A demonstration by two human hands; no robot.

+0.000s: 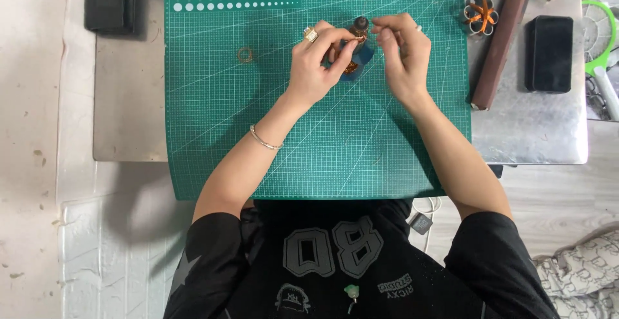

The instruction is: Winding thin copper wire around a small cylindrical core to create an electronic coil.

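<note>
Seen from the head camera, your left hand (316,61) holds a small blue piece (358,56) with copper-coloured wire (351,67) on it, thumb and forefinger pressed together on it above the far middle of the green mat (258,138). Your right hand (401,51) sits just beside it, its fingertips (382,32) pinched close at the piece's dark top (360,22); whether they grip a wire end, you cannot tell from here, it is too fine to see.

Likely the main risk is that thin wire. Pull too hard with the right hand and it could snap or kink; ease off and the turns may spring loose. The left grip is small, so a twist could roll the piece out of your fingers onto the mat.

A small copper ring (245,54) lies alone on the mat, left of your hand; a sweep of your wrist could knock it off. To the right, apart from the mat, lie a wire flower (480,15), a brown roll (500,48) and a phone (549,53), clear of your elbows for now.
</note>
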